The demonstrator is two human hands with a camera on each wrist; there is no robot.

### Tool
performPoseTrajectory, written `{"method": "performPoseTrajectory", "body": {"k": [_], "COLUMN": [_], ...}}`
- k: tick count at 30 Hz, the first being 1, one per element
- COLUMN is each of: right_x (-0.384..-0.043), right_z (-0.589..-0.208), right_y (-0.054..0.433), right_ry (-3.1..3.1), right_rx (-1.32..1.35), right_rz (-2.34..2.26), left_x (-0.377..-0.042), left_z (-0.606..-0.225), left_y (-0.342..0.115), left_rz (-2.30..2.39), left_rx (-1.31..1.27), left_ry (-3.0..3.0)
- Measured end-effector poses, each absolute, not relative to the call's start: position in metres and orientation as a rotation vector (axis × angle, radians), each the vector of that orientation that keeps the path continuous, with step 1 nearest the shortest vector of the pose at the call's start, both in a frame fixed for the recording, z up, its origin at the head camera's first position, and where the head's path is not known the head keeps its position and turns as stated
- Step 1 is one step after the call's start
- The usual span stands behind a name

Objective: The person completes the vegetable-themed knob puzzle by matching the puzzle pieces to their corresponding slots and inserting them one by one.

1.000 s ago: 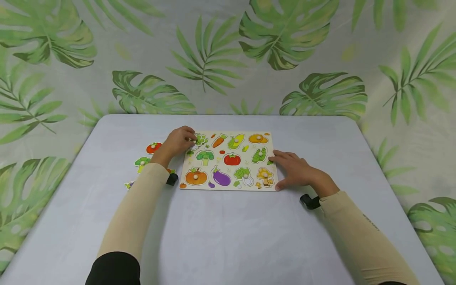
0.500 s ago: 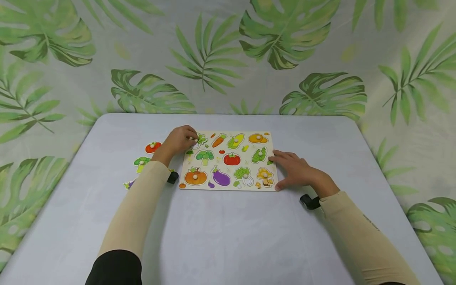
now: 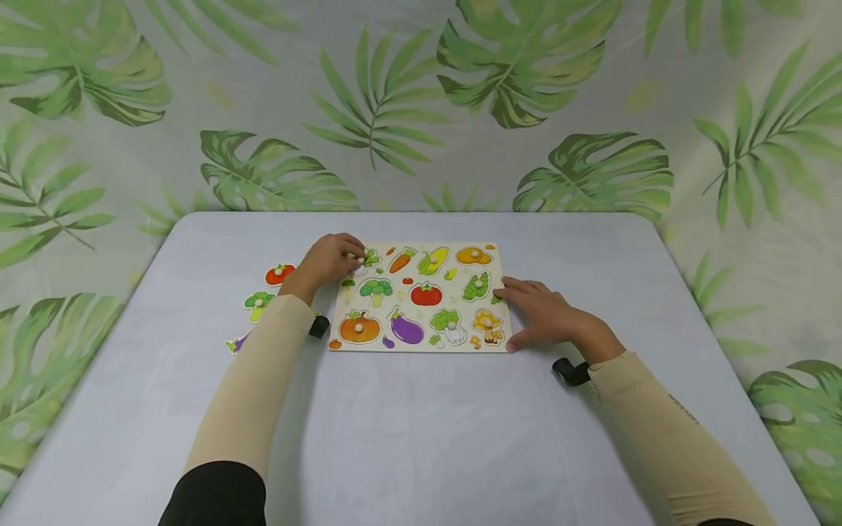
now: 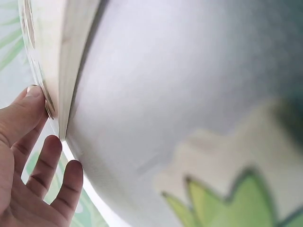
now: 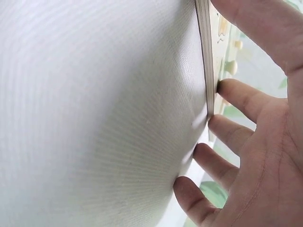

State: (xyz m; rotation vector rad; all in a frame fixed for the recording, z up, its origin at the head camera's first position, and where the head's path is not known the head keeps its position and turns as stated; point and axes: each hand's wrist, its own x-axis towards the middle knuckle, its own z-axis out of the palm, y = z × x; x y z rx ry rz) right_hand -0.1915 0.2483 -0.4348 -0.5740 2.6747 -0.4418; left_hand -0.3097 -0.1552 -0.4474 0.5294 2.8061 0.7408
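Observation:
A wooden vegetable peg puzzle board (image 3: 411, 343) lies on the white table. At its far left corner my left hand (image 3: 329, 261) pinches a green leafy puzzle piece (image 3: 373, 258); the fingers hide part of it. In the left wrist view, the thumb (image 4: 23, 111) meets the piece's edge while other fingers stand apart below the board. My right hand (image 3: 542, 314) rests along the board's right edge, thumb at the near corner, fingers spread. In the right wrist view, its fingertips touch the board's side and the tablecloth.
Left of the board lie loose tomato (image 3: 280, 275), broccoli (image 3: 259, 303) and eggplant (image 3: 237, 343) pieces, the eggplant partly behind my sleeve. A loose piece with green leaf tips (image 4: 246, 203) is close to the left wrist. Leaf-print cloth (image 3: 421, 109) hangs behind the table (image 3: 427, 438).
My left hand has shifted slightly to the right over the board with the leafy piece. The right hand stays on the board's edge. The head view has shifted a little.

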Motion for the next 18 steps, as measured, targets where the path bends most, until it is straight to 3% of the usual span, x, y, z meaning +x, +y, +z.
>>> {"method": "performPoseTrajectory", "body": {"k": [18], "right_x": [-0.1927], "right_z": [-0.4358], "right_y": [0.2488], "right_ry": [2.673], "right_rx": [-0.573], "right_rz": [-0.441], "left_x": [-0.3096], "left_z": [-0.4448], "left_y": [-0.1583], "left_rz": [0.885], "left_rx": [0.392], "left_ry": [2.715]}}
